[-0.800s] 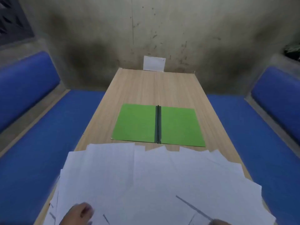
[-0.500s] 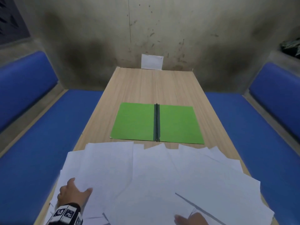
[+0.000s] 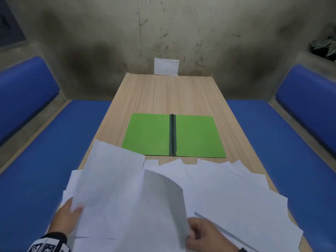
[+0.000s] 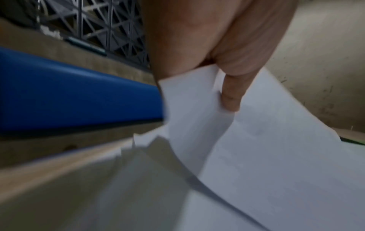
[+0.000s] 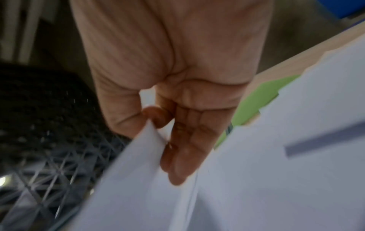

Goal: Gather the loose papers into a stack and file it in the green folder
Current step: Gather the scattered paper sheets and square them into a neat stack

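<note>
Loose white papers (image 3: 227, 193) lie fanned across the near end of the wooden table (image 3: 169, 93). Beyond them the green folder (image 3: 147, 135) lies open and flat, with a dark spine down its middle. My left hand (image 3: 68, 215) pinches the left edge of a lifted sheet (image 3: 112, 180), thumb on top in the left wrist view (image 4: 230, 96). My right hand (image 3: 201, 237) pinches a curled-up sheet (image 3: 163, 195) by its near corner; in the right wrist view that hand (image 5: 156, 125) has thumb and fingers closed on the paper's edge.
Blue padded benches (image 3: 45, 146) (image 3: 283, 142) run along both sides of the table. A small white card (image 3: 166, 66) leans against the stained wall at the table's far end. Bare tabletop lies beyond the folder.
Both hands have come forward onto the pile and taken hold of sheets. The left sheet has risen and one sheet curls up at the right hand. The folder has not moved.
</note>
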Demonstrator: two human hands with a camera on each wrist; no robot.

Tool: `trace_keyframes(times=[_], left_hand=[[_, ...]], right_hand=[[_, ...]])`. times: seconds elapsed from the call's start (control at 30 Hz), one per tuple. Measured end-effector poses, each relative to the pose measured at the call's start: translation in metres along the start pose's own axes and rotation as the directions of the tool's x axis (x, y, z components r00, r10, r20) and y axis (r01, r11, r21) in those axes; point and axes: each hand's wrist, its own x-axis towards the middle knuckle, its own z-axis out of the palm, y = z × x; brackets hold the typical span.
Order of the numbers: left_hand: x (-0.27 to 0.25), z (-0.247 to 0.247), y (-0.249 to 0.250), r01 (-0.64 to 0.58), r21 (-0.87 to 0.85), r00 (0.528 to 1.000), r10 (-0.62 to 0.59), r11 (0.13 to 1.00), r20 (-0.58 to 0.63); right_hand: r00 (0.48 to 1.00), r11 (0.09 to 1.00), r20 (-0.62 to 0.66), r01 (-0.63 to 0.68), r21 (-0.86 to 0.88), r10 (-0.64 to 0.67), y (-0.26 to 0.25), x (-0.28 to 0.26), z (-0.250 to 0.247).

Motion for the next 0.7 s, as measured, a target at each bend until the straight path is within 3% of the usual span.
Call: trace_keyframes(times=[0.07, 0.13, 0.27, 0.33, 0.4, 0.5, 0.57, 0.7], left_hand=[[0.004, -0.014, 0.002, -0.027, -0.060, 0.999, 0.025, 0.998, -0.028], [0.012, -0.034, 0.000, -0.072, -0.099, 0.997, 0.072, 0.992, -0.011], [0.041, -0.058, -0.019, -0.076, -0.178, 0.997, 0.073, 0.981, -0.022], [0.034, -0.061, -0.009, -0.070, -0.196, 0.997, 0.074, 0.978, 0.015], [0.024, -0.058, 0.001, -0.066, -0.217, 0.987, 0.096, 0.974, 0.130], [0.014, -0.046, 0.013, -0.148, 0.087, 0.945, 0.115, 0.985, 0.307], [0.010, -0.033, 0.024, -0.222, 0.341, 0.922, 0.083, 0.914, 0.378], [0.015, -0.003, 0.042, -0.362, 0.415, 0.898, 0.191, 0.835, 0.397]], right_hand=[[0.989, 0.978, -0.139, 0.074, 0.193, -0.047, 0.007, 0.016, -0.024], [0.956, 0.965, -0.293, 0.104, 0.239, -0.031, 0.023, 0.022, -0.063], [0.877, 0.988, -0.461, -0.155, -0.004, 0.135, 0.056, 0.039, -0.136], [0.843, 0.929, -0.475, -0.347, -0.125, 0.252, 0.078, 0.046, -0.162], [0.804, 0.858, -0.493, -0.475, -0.194, 0.333, 0.101, 0.054, -0.176], [0.783, 0.751, -0.482, -0.576, -0.322, 0.393, 0.122, 0.069, -0.187], [0.768, 0.681, -0.455, -0.625, -0.381, 0.450, 0.127, 0.075, -0.188], [0.787, 0.657, -0.407, -0.614, -0.438, 0.463, 0.124, 0.078, -0.185]])
